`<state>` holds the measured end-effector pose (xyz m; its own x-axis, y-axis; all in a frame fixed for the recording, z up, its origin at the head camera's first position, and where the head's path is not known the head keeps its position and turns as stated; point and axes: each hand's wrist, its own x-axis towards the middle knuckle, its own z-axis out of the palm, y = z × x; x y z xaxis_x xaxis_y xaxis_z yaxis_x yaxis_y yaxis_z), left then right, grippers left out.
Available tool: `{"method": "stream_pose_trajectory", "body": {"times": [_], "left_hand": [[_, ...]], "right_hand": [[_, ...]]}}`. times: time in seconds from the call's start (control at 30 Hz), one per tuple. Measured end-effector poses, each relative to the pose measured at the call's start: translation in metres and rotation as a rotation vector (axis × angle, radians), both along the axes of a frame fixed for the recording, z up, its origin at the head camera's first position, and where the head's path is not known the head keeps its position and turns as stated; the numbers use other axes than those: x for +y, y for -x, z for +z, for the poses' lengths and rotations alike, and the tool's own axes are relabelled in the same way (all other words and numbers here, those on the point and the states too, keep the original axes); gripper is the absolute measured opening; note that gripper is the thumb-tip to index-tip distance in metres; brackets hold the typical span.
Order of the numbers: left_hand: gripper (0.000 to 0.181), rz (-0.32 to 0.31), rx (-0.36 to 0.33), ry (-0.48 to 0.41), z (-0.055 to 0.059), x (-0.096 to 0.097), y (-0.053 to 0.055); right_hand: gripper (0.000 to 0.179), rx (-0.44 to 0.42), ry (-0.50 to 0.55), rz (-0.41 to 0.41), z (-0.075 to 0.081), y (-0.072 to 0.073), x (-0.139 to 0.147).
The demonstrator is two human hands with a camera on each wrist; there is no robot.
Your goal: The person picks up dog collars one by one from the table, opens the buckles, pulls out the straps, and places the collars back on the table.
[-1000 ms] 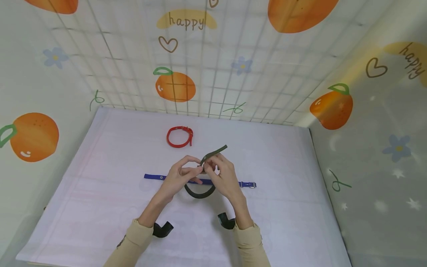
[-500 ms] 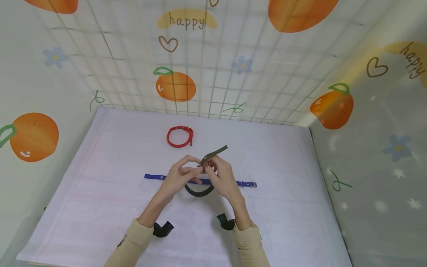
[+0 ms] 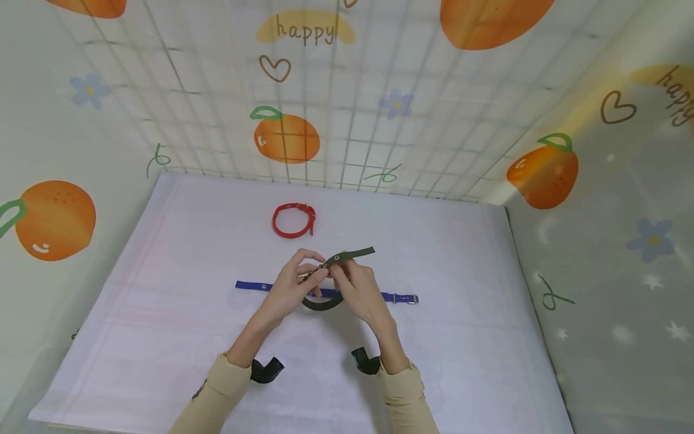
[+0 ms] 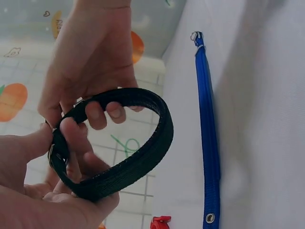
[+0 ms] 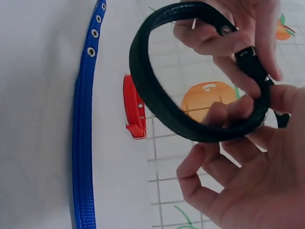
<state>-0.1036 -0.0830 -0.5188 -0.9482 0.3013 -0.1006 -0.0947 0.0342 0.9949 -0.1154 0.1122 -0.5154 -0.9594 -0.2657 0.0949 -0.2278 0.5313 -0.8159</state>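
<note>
A dark green buckle collar [image 4: 164, 129], bent into a loop, is held in the air by both hands. My left hand [image 3: 287, 292] grips it by the metal buckle, thumb and fingers pinching the band. Opposite, my right hand [image 3: 363, 295] pinches the strap near its free end, which sticks out to the right past the fingers in the head view. In the right wrist view, the strap runs through the metal fitting between the hands. Below the loop, a blue collar [image 5: 83, 133] lies stretched straight on the white table, with metal eyelets and a buckle.
Farther back on the table [image 3: 450, 253] lies a red collar [image 5: 132, 102], buckled into a ring. A black elbow-shaped piece [image 3: 267, 371] shows by the left cuff, and a similar black piece [image 3: 365, 361] by the right. Printed cloth walls with a wire grid [image 3: 347, 108] stand behind.
The green collar's free end has swung down from a slant to nearly level. Its lower loop shows less below the hands. The blue and red collars stay in place.
</note>
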Motion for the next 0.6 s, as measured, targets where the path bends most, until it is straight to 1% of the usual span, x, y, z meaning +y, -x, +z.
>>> {"method": "stream_pose_trajectory", "body": {"times": [0.1, 0.2, 0.27, 0.33, 0.43, 0.53, 0.6], "left_hand": [[0.035, 0.025, -0.017, -0.010, 0.0006, 0.0029, -0.0016], [0.036, 0.039, -0.046, -0.026, 0.0020, 0.0066, -0.0031], [0.037, 0.061, -0.053, -0.016, 0.0026, 0.0086, -0.0039], [0.040, 0.082, -0.049, 0.008, 0.0036, 0.0096, -0.0044], [0.043, 0.093, -0.016, 0.058, 0.0053, 0.0098, -0.0060], [0.046, 0.065, 0.056, 0.128, 0.0060, 0.0095, -0.0081], [0.048, 0.051, 0.103, 0.172, 0.0056, 0.0092, -0.0101]], "right_hand": [[0.033, -0.013, -0.020, -0.015, -0.0005, -0.0001, 0.0000], [0.034, -0.002, -0.017, -0.034, -0.0021, 0.0006, -0.0005], [0.036, 0.016, -0.015, -0.049, -0.0029, 0.0013, -0.0010], [0.037, 0.016, 0.007, -0.057, -0.0025, 0.0014, -0.0015], [0.036, -0.048, 0.102, -0.065, -0.0001, 0.0007, -0.0015], [0.032, -0.139, 0.241, -0.076, 0.0026, -0.0003, -0.0005], [0.030, -0.176, 0.302, -0.089, 0.0029, -0.0005, 0.0004]]}}
